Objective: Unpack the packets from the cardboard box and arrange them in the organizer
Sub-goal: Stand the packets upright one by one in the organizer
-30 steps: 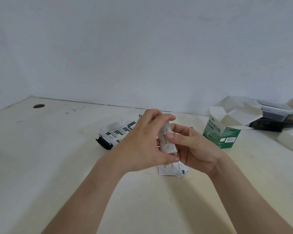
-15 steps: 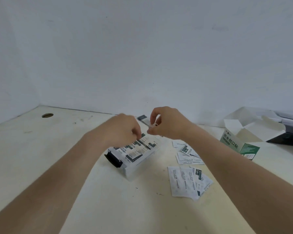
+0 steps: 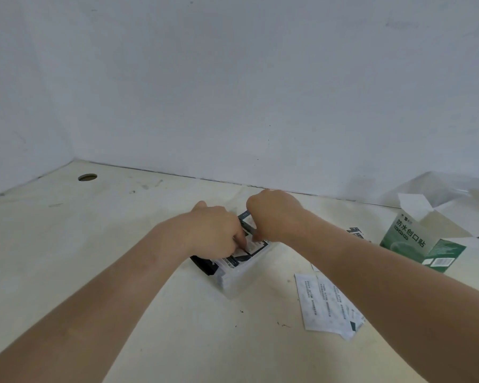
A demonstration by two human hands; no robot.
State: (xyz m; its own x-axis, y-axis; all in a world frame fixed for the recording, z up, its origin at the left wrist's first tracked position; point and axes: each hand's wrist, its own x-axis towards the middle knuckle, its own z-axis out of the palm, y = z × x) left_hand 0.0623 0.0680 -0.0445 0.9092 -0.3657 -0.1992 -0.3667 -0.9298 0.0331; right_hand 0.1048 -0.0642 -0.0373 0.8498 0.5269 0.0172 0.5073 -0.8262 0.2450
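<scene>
A clear plastic organizer (image 3: 234, 280) with a black latch stands mid-table, and several white-and-dark packets (image 3: 253, 248) lie in it. My left hand (image 3: 216, 233) hangs over its left side, fingertips pressing down on the packets inside. My right hand (image 3: 274, 217) is right beside it and pinches a packet at the organizer's top; its fingers hide most of that packet. A loose pile of packets (image 3: 324, 302) lies to the right under my right forearm. The green-and-white cardboard box (image 3: 415, 244) stands at the right with its flaps open.
One more packet (image 3: 356, 233) lies between the organizer and the box. White packaging (image 3: 440, 189) sits behind the box at the far right. A round hole (image 3: 87, 177) is in the tabletop at the back left. The wall is close behind.
Both hands went from holding a packet in front of me down to the organizer. The right hand has lowered the packet into it while the left fingers settled on the packets inside.
</scene>
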